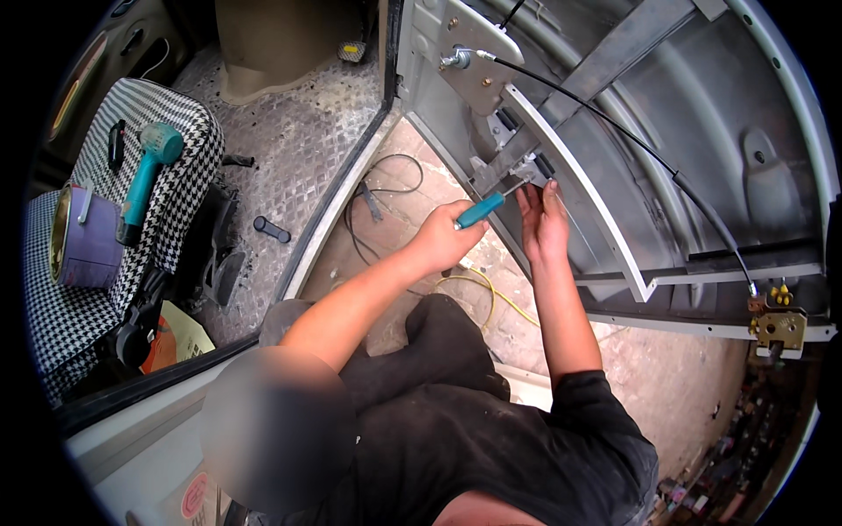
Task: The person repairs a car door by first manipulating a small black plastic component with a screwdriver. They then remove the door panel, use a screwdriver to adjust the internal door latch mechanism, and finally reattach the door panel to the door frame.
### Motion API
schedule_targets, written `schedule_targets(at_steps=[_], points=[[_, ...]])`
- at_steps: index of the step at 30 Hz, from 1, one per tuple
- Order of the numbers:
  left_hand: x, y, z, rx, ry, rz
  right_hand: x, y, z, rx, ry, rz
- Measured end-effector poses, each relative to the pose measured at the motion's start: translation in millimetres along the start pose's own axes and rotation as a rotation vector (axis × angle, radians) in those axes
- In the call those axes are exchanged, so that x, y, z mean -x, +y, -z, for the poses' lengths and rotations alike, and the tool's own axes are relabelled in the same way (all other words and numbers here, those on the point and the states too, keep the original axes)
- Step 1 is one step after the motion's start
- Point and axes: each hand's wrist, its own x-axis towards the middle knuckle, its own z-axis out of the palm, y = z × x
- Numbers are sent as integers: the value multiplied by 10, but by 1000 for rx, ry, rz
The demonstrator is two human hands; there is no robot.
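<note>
My left hand (445,235) is wrapped round the teal handle of a screwdriver (479,210), whose shaft points up-right at a metal fitting (529,163) on the inside of the open door panel (614,193). My right hand (545,230) is raised just below that fitting, thumb upward and fingers curled toward it; what its fingertips hold is too hidden to tell. A pale metal strip (583,193) runs diagonally beside both hands, and a black cable (614,123) arches over it to a brass latch (781,331) at the right.
On the checked seat (171,105) at left lie a teal power tool (149,171), a small black object (117,140) and a purple can (92,245). The door sill (324,228) runs left of me. Cables (395,158) lie on the ground below the door.
</note>
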Motion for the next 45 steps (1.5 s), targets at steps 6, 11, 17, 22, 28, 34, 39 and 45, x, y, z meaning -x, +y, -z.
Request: schedule_targets(at_steps=[6,11,17,22,28,34,39,45], points=[[-31,-40,52,-145,-9,-154,10,-14,-16,17,3,-12],[-37,-71,54,-111,-30,-201,10,-18,-19,25,-4,-18],[176,-3,-27,781,12,206,28,-16,-47,43,30,-18],[-68,-11,299,792,77,192,1,10,12,67,37,-12],[-255,13,538,797,19,162,31,-46,-57,117,15,-13],[-262,11,490,822,48,182,10,-18,24,104,17,14],[-303,-30,534,945,5,203,4,-5,35,108,28,12],[-359,0,606,982,-92,224,-4,12,46,104,31,20]])
